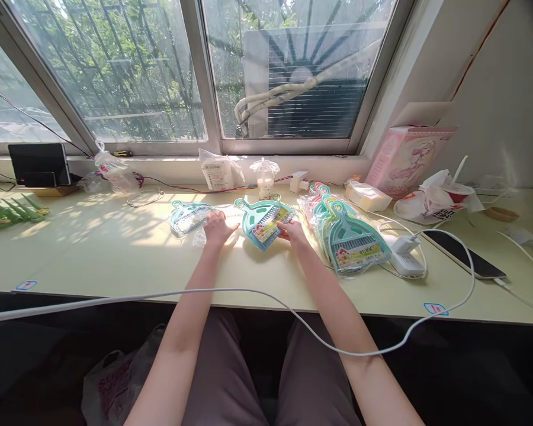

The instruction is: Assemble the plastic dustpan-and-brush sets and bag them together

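Observation:
A green dustpan with a small brush and a printed label (263,223) is gripped at its right lower edge by my right hand (295,232), fingers closed on it. My left hand (220,228) is at the right end of another green dustpan set (189,218), over clear plastic wrap; what its fingers hold, if anything, is hard to make out. To the right of my right hand lies a pile of bagged dustpan sets (349,236), green on top with pink ones behind.
A lidded cup (265,177) and a plastic packet (217,170) stand near the window. On the right are a power strip (406,257), a phone (464,254) and a pink box (408,158). A white cable (249,290) crosses in front, over my forearms.

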A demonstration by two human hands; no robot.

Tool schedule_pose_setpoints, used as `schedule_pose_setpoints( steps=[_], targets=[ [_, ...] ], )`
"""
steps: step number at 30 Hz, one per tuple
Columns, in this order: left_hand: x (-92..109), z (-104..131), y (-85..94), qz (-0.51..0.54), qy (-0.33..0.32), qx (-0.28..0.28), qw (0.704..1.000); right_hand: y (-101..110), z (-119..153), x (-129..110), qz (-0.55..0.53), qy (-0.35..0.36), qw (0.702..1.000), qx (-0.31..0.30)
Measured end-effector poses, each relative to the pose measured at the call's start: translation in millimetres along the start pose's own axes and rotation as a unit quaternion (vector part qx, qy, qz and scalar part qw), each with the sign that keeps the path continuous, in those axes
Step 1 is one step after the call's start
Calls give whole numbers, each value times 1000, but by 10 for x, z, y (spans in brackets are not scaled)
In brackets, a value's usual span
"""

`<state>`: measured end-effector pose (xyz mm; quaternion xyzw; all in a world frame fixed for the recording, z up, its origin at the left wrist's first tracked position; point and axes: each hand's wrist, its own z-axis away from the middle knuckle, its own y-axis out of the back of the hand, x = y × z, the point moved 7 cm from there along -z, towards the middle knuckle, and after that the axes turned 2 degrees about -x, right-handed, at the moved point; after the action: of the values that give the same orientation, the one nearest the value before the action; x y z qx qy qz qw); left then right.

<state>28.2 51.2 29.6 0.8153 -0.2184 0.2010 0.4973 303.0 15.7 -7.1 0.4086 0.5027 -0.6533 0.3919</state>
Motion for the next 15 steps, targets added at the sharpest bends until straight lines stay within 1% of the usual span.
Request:
schedule_pose_setpoints(
  steps=[1,3,6,8,10,12,15],
  targets=[
    [-11,4,-32,-11,3,-13,1000,18,-10,-4,4,-3,1000,-8],
    [-41,8,-107,-44,16,-57,997,60,-37,-9,18,-10,1000,-23],
    [-63,26,-160,-127,35,-115,985,128,-79,1,49,-22,998,-35],
    [-35,46,-139,-190,37,-127,973,152,-97,2,61,-22,997,-44],
    [21,72,-102,-235,35,-125,963,156,-107,-1,65,-18,996,-52],
    [83,99,-84,-258,31,-126,957,145,-114,1,67,-19,996,-58],
    [138,132,-115,-284,30,-149,947,117,-123,23,72,-31,995,-64]
  ],
)
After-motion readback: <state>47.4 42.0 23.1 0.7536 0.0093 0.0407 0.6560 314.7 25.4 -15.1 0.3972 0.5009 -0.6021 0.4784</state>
